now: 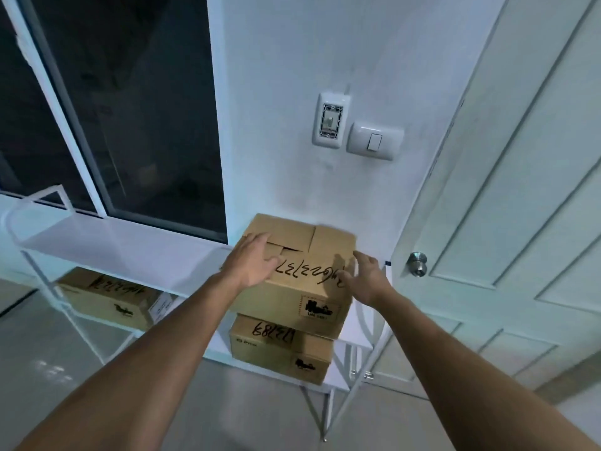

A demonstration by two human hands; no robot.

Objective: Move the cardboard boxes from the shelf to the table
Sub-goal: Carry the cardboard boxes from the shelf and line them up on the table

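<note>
A brown cardboard box (305,255) with black handwritten numbers sits at the right end of the white shelf's top board (130,252). My left hand (252,262) lies flat on the box's left top edge, fingers spread. My right hand (366,278) hovers at the box's right front corner, fingers apart, touching or just off it. Neither hand has a grip on the box. A second box (279,349) stands on the lower board right under the first. A third box (104,297) lies on the lower board at the left.
The shelf stands against a white wall with a light switch (374,141) and a wall plate (330,120). A dark window (130,109) is behind the shelf's left part. A white door with a round knob (418,263) is at the right. Pale floor lies below.
</note>
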